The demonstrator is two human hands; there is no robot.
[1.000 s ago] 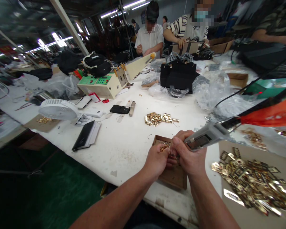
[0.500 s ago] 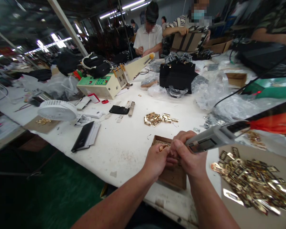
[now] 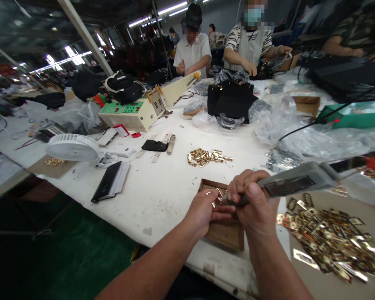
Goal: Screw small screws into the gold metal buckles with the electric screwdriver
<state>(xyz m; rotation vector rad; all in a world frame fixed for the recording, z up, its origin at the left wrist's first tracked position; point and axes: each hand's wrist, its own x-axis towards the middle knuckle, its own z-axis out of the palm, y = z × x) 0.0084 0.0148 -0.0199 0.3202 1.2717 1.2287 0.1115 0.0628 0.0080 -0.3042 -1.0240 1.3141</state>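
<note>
While the left hand point(image 3: 202, 211) pinches a gold fitting point(image 3: 219, 193), the right hand point(image 3: 256, 210) grips a screwdriver point(image 3: 290, 184). Tilting could make it slip.

Factory workshop. Long white tabletop point(image 3: 162, 179) with heaped gold metal fittings point(image 3: 202, 156), black bag point(image 3: 229, 103) amid clear plastic wrapping point(image 3: 295, 121), beige machine point(image 3: 125, 122) with green control panel point(image 3: 133, 108); co-workers point(image 3: 192, 54) across it, strip lights point(image 3: 175, 7) under dark roof point(image 3: 34, 25), pale pole point(image 3: 84, 36), green floor point(image 3: 71, 250).

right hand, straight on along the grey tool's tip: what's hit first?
Likely a gold-coloured piece held in the left hand; the tool tip appears right by it, though whether they touch is unclear.
</note>
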